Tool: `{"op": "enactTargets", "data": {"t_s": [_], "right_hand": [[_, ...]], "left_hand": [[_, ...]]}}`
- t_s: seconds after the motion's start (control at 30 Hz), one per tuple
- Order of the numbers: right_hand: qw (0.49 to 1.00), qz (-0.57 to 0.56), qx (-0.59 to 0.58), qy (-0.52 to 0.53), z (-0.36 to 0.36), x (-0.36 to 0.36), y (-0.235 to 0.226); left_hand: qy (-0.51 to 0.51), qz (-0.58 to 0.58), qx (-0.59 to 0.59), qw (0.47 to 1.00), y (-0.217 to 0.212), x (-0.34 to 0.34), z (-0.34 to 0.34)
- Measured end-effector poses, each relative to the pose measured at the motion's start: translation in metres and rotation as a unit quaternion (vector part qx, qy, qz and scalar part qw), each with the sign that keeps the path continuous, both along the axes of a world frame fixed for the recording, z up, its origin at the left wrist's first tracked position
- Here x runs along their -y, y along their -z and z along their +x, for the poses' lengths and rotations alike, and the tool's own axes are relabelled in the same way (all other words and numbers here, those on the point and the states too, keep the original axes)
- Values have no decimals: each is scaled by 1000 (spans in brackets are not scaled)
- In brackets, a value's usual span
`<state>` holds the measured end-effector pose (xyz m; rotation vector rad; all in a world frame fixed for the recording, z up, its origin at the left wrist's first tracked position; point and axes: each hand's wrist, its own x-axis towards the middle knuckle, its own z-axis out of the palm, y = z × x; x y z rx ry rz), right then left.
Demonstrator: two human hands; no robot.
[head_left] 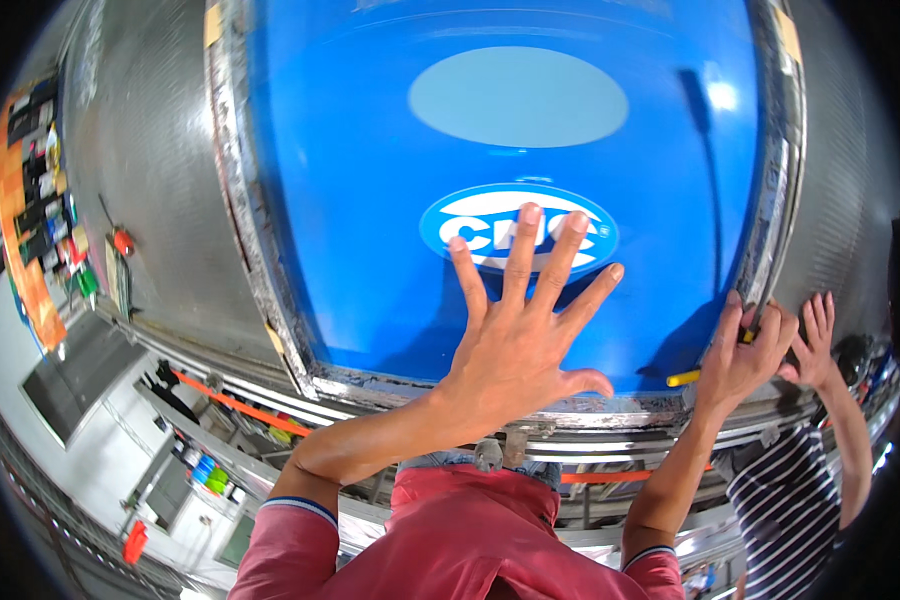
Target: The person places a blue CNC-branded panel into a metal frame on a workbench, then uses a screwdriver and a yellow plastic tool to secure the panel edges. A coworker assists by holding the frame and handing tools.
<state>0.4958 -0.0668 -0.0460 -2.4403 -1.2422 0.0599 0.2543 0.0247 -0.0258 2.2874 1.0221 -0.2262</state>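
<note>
A bright blue sheet of mesh is stretched in a worn metal frame in front of me. On it, a pale blue oval lies farther away, and a nearer oval with white lettering is partly under my fingers. My left hand is open, fingers spread over the near oval; whether they touch it I cannot tell. My right hand is closed at the frame's near right corner, around a slim tool with a yellow handle. My palm and fingers hide most of the tool.
A co-worker's hand is just right of my right hand, above a striped shirt. Grey metal surfaces flank the frame. A red-handled tool lies on the left one. Beyond it, an orange bench holds bottles and tools.
</note>
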Motion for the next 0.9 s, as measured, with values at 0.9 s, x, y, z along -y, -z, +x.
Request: {"op": "enactTargets", "data": {"t_s": [0.9], "right_hand": [[1000, 14, 23, 2, 3, 5, 4]], "left_hand": [[-172, 55, -75, 981, -9, -1, -59]]}}
